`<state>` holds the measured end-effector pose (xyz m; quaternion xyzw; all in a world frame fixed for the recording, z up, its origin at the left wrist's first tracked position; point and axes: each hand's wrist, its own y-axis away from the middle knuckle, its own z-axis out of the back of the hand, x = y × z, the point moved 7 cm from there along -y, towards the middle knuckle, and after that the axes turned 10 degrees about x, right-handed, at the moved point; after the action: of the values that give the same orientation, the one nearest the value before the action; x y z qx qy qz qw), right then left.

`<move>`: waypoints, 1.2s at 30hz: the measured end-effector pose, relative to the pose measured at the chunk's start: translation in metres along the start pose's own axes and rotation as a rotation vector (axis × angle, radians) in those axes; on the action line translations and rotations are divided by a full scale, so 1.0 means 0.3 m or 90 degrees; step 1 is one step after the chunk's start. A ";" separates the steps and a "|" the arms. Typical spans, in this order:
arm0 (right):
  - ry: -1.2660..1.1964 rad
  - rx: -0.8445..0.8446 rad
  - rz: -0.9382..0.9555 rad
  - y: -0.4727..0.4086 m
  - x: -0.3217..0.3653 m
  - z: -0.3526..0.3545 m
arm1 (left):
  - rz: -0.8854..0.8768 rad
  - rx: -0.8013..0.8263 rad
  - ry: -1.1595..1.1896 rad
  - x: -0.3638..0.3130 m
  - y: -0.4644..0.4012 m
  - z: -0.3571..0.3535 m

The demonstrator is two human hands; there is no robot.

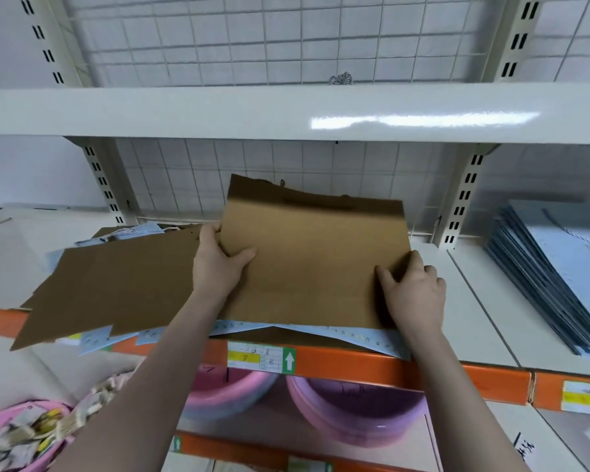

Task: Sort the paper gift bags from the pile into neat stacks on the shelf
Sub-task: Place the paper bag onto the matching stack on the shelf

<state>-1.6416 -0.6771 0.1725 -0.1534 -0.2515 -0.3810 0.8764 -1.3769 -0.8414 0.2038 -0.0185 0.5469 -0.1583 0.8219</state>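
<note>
Right now both hands hold one flat brown paper bag (315,260) on the white shelf (457,301). The left hand (218,257) grips the bag's left edge, with the thumb lying on top of the paper and the fingers curled around the edge. The right hand (414,294) holds the bag near its right front corner, with the thumb on top and the fingers bent over the right edge. The bag lies flat, a bit turned, and its far end with the handle points to the wire grid (286,165) at the back of the shelf. Under the bag, a light blue bag (355,333) peeks out along the shelf's front edge. Just to the left is a messy pile of bags (116,284), with big brown ones on top and blue ones poking out below, and some hang over the orange shelf edge (355,364). A white label with a green arrow (261,359) sticks on that orange edge. Far to the right, on the next part of the shelf, a neat stack of blue bags (556,277) leans in a slanted row. Below the shelf sit pink bowls (351,410). At the bottom left is a pink basket (24,434) full of small things that are too blurry to tell.
</note>
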 end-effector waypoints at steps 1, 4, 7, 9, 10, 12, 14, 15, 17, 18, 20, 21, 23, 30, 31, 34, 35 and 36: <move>-0.029 0.006 0.004 0.010 0.006 0.012 | 0.001 -0.005 0.017 0.004 0.014 0.010; -0.083 0.026 -0.008 0.055 0.010 0.044 | 0.016 -0.007 0.048 0.028 0.051 0.025; -0.044 -0.002 -0.019 0.116 0.002 0.074 | 0.048 -0.007 0.053 0.069 0.086 0.035; -0.024 -0.022 -0.011 0.157 -0.006 0.089 | 0.069 0.003 0.034 0.087 0.119 0.038; -0.024 -0.028 -0.006 0.176 -0.012 0.098 | 0.074 0.008 0.012 0.088 0.138 0.040; -0.033 -0.034 0.005 0.212 -0.030 0.117 | 0.066 0.029 -0.048 0.074 0.184 0.037; -0.033 -0.038 0.009 0.247 -0.060 0.148 | 0.048 0.066 -0.118 0.047 0.231 0.017; -0.026 -0.038 0.008 0.265 -0.080 0.166 | 0.043 0.081 -0.145 0.030 0.258 0.000; -0.004 -0.032 0.003 0.300 -0.130 0.207 | 0.045 0.090 -0.185 -0.014 0.320 -0.038; 0.011 -0.022 0.000 0.316 -0.158 0.228 | 0.045 0.087 -0.206 -0.038 0.352 -0.062; 0.042 0.008 -0.005 0.345 -0.223 0.273 | 0.032 0.080 -0.246 -0.094 0.424 -0.119; 0.055 0.018 -0.006 0.362 -0.262 0.303 | 0.023 0.078 -0.262 -0.124 0.464 -0.156; 0.082 0.011 0.000 0.404 -0.355 0.387 | 0.007 0.072 -0.285 -0.183 0.552 -0.240; 0.133 -0.053 -0.007 0.526 -0.817 0.742 | -0.064 0.066 -0.305 -0.446 0.895 -0.618; 0.135 -0.059 -0.014 0.540 -0.890 0.797 | -0.071 0.073 -0.302 -0.488 0.944 -0.679; 0.144 -0.070 -0.040 0.564 -1.095 0.947 | -0.081 0.110 -0.287 -0.608 1.083 -0.862; 0.147 -0.075 -0.047 0.566 -1.158 0.990 | -0.084 0.121 -0.288 -0.648 1.119 -0.919; 0.145 -0.078 -0.054 0.567 -1.217 1.030 | -0.087 0.130 -0.289 -0.689 1.151 -0.973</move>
<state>-1.8279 -0.2065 0.2112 -0.1516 -0.1332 -0.4470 0.8715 -1.6307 -0.4139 0.2011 -0.0078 0.3268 -0.2599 0.9086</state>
